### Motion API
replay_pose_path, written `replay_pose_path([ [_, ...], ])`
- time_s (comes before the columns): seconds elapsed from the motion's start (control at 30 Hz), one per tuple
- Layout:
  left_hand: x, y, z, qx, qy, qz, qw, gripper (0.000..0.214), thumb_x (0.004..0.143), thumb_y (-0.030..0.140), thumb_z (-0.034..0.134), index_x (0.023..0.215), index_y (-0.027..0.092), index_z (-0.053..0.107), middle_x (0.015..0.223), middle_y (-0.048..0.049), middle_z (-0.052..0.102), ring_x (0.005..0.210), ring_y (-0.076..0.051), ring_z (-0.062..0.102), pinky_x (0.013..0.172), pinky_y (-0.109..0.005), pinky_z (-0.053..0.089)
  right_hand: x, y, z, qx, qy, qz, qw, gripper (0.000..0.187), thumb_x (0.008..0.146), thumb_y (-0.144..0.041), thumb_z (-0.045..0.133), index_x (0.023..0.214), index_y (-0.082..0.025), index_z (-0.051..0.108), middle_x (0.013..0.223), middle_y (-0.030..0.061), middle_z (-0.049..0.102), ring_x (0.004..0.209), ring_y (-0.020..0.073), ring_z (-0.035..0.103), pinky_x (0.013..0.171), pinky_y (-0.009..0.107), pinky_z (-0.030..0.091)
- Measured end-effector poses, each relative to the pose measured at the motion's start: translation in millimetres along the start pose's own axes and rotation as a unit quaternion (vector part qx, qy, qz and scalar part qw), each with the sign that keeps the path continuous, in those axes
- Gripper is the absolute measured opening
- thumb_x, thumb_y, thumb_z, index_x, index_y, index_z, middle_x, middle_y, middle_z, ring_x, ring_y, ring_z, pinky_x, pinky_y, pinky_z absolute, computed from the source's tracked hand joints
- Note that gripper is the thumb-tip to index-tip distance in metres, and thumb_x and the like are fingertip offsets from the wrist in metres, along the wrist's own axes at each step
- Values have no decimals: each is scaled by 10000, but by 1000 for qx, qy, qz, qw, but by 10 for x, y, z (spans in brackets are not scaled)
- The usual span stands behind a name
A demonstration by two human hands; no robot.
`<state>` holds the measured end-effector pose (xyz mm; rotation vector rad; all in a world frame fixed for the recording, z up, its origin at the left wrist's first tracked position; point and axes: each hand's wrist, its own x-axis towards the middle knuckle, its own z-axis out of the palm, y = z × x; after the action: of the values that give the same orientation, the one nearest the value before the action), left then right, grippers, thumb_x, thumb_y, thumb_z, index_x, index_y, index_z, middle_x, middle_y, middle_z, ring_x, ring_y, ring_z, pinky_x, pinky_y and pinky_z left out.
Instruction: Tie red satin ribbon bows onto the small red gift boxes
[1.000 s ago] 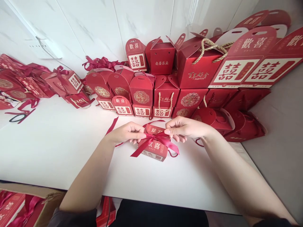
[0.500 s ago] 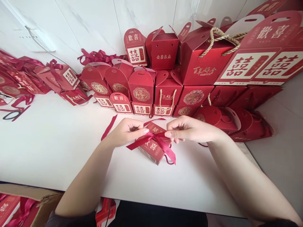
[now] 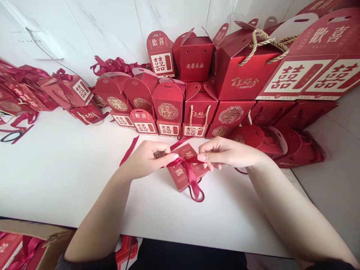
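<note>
A small red gift box [image 3: 181,179] with pale lettering sits on the white table in front of me. Crimson ribbon [image 3: 192,177] is knotted over its top, and one tail hangs down the near side. My left hand [image 3: 153,158] pinches the ribbon just left of the knot, between thumb and bent fingers. On the other side, my right hand [image 3: 222,153] grips the ribbon to the right of the knot. A dark red cord handle [image 3: 200,199] loops out at the box's near right side.
Red wedding boxes [image 3: 168,107] stand stacked along the wall, some with gold rope handles. A loose ribbon strip [image 3: 129,150] lies left of my hands. Scissors [image 3: 12,137] and beribboned boxes [image 3: 67,92] are at the left. A cardboard carton [image 3: 57,238] stands lower left.
The gift box has turned a little on the table. The ribbon tail toward the left has gone from sight, and the other now hangs more steeply. Both hands still grip the ribbon.
</note>
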<state>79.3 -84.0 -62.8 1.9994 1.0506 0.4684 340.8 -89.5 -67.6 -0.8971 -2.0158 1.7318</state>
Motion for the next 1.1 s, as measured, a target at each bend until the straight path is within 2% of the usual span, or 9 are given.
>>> replay_pose_path([
  [0.13,19,-30,-59,-38,-57,-61,996,427,886,449,582,591,152,502,522,16,496,464,-64,408,442,-198,301,45,129,-66,0,6,1,1000,410,905,-499,585,684,-154,579,615,-26,529,554,83,430,530,228,337],
  [0.27,47,-42,-95,-73,-98,-78,989,399,879,410,596,589,144,533,545,10,526,450,-53,418,420,-186,295,72,206,-93,6,-12,15,1000,416,902,-525,579,714,-154,590,616,-26,538,529,81,424,486,225,301],
  [0.4,60,-35,-98,-96,-102,-79,987,389,877,373,602,576,139,525,539,15,521,449,-46,405,422,-180,284,82,215,-103,16,-18,2,1000,403,908,-497,585,713,-145,601,648,-18,560,556,80,452,548,226,365],
  [0.63,75,-50,-102,-119,-99,-88,984,375,865,346,630,572,140,521,490,21,518,462,-52,430,455,-176,324,87,233,-127,26,-22,2,999,395,911,-482,591,711,-142,606,646,-13,568,576,89,486,577,229,388],
  [0.87,94,-143,-149,-125,-116,-103,980,395,852,412,641,583,137,554,554,-11,594,484,-68,488,515,-202,401,114,294,-134,16,-19,-13,1000,391,912,-472,590,706,-140,600,655,-7,575,581,90,487,581,230,392],
  [0.93,89,-159,-170,-121,-116,-112,979,420,861,435,628,579,138,536,539,-5,573,472,-64,467,490,-197,370,113,276,-123,4,9,-29,1000,362,919,-471,576,769,-143,613,676,-2,590,603,102,501,596,238,403],
  [1.0,82,-166,-186,-123,-107,-113,980,432,871,444,615,579,136,530,498,20,506,446,-51,409,454,-189,307,88,199,-84,-33,90,-57,994,310,932,-458,557,900,-157,625,762,10,621,663,120,536,631,249,423],
  [1.03,79,-167,-190,-129,-96,-111,981,426,874,439,613,586,134,539,494,29,480,442,-44,381,445,-186,281,67,138,-46,-68,145,-76,984,285,940,-445,547,959,-170,621,811,14,630,696,127,550,648,254,429],
  [1.1,79,-171,-191,-145,-73,-108,981,403,878,426,611,608,130,570,520,31,474,453,-39,360,445,-185,263,18,-12,76,-176,243,-116,947,237,962,-405,526,966,-187,618,869,18,636,731,132,554,668,259,427],
])
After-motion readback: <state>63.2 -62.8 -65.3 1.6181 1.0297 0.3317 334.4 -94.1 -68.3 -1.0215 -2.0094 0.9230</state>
